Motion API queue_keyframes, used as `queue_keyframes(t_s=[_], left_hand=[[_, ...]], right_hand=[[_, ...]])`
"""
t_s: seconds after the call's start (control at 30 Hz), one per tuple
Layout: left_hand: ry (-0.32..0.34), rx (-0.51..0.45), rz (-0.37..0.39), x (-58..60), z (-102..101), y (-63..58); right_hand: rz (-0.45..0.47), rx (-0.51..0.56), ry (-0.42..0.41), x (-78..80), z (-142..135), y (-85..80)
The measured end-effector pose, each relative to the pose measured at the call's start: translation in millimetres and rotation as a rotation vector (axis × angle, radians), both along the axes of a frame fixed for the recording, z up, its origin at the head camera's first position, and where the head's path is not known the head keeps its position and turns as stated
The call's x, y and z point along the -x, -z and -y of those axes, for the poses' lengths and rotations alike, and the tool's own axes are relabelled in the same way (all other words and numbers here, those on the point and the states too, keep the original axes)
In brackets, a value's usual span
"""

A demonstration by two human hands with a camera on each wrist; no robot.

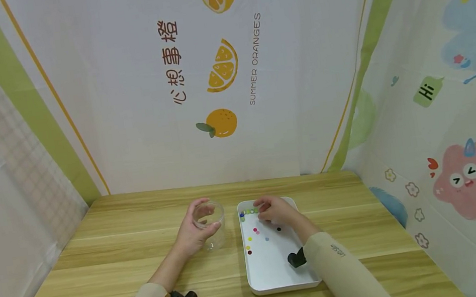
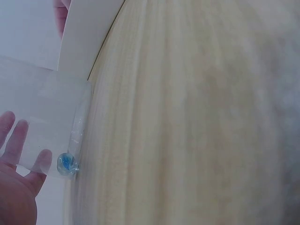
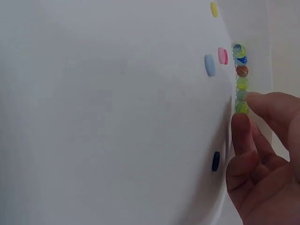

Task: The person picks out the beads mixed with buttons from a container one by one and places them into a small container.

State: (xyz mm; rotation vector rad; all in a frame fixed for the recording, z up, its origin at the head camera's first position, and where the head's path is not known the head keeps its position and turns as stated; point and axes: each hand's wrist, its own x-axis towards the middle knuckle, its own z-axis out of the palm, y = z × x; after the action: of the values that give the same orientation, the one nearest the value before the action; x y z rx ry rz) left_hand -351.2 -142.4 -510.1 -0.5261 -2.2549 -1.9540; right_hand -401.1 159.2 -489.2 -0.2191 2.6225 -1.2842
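My left hand (image 1: 190, 236) grips a clear plastic jar (image 1: 218, 230), thumb and fingers around its upper side. Low in the jar, a clear marble with a blue swirl (image 2: 66, 164) shows in the left wrist view. My right hand (image 1: 275, 210) is over the far end of a white tray (image 1: 278, 269). There the thumb and index finger pinch a yellow-green marble (image 3: 242, 108) at the end of a row. Other marbles in that row include a lime one (image 3: 242, 83), a brown one (image 3: 242, 71) and a blue one (image 3: 241, 60).
Small coloured discs lie scattered in the tray: dark red (image 1: 250, 252), yellow (image 1: 250, 239), pale blue (image 1: 267, 239) and black (image 1: 279, 229) among them. The tray stands on a wooden table (image 1: 112, 257), right of the jar. Printed cloth (image 1: 137, 147) hangs behind the table.
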Motion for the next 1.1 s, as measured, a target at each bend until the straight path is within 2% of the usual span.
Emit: queue_keyframes(t_s=[0.43, 1.1], left_hand=[[-0.001, -0.002, -0.010, 0.4, -1, 0.6], [-0.003, 0.008, -0.026, 0.0, -1, 0.4]], right_hand=[[-0.026, -0.032, 0.065, 4.0, 3, 11.2], [-0.051, -0.039, 0.075, 0.5, 4, 12.5]])
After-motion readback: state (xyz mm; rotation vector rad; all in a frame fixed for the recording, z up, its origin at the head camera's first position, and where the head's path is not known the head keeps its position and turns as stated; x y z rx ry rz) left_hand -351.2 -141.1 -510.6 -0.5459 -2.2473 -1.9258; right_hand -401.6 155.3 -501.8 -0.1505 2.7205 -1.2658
